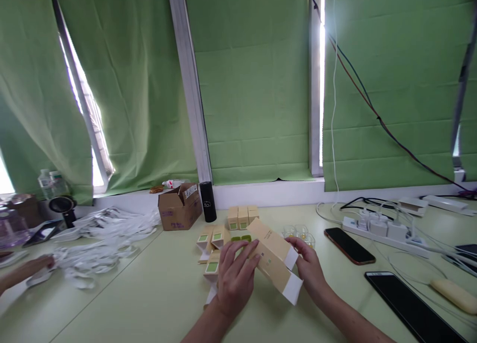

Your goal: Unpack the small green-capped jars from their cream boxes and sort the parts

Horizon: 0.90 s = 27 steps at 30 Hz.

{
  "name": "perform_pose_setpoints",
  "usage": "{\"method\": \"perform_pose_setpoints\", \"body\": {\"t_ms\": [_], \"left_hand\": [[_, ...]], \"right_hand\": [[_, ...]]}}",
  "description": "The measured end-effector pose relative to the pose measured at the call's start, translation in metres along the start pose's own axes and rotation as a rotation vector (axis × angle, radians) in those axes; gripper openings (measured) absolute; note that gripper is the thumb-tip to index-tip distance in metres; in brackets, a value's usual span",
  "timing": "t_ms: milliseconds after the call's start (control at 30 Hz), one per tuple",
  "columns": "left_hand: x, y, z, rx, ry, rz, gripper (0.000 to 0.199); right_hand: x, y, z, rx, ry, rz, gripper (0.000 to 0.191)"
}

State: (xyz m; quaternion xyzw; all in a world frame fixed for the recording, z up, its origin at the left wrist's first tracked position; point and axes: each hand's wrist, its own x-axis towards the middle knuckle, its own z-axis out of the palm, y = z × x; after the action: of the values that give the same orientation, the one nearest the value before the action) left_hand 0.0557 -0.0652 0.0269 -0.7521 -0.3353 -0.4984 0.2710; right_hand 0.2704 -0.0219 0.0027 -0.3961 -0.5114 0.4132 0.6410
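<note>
The left hand (235,283) and the right hand (307,261) both hold one tan paper carton (271,258) between them. The left fingers lie on its flat side, and the right hand pinches it near the end with the white flaps (293,288). Those flaps stick out, just below the right fingers. I think a soft grip is best, because thin card like this could bend or get a dent if squeezed hard. Keeping the fingers off the fold lines should help the flaps move nicely and the corners stay neat.

Just left of the left hand are small tan boxes (212,256) with green squares and white flaps. I can't tell what is in them. More tan boxes (243,216) sit past the left hand. Beyond the right fingers are clear plastic cups (289,231), with a bit of yellow showing. Farther off, past the left hand, a brown cardboard box (177,215) has its top flaps up, but its inside is hidden.
</note>
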Motion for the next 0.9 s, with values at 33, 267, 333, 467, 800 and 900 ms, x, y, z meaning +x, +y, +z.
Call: {"method": "perform_pose_setpoints", "body": {"t_ms": [33, 267, 333, 467, 800, 900], "left_hand": [[-0.001, 0.001, -0.001, 0.026, -0.007, 0.032, 0.031], [-0.009, 0.001, -0.006, 0.038, -0.105, 0.016, 0.027], [-0.005, 0.002, -0.008, 0.027, -0.099, -0.002, 0.024], [0.019, 0.003, -0.016, 0.001, 0.068, -0.068, 0.019], [0.06, -0.066, -0.1, -0.277, 0.011, -1.02, 0.043], [0.049, -0.092, -0.128, -0.306, -0.151, -1.193, 0.049]], "right_hand": [[0.0, 0.0, 0.0, 0.0, 0.003, 0.004, 0.025], [0.002, 0.003, 0.0, 0.0, -0.031, 0.0, 0.026], [0.003, 0.003, 0.0, -0.005, -0.033, -0.008, 0.029], [0.003, 0.002, -0.002, -0.017, -0.02, -0.038, 0.039], [0.003, 0.005, -0.004, -0.065, -0.049, -0.032, 0.054], [0.003, 0.005, -0.004, -0.077, -0.046, -0.027, 0.055]]}}
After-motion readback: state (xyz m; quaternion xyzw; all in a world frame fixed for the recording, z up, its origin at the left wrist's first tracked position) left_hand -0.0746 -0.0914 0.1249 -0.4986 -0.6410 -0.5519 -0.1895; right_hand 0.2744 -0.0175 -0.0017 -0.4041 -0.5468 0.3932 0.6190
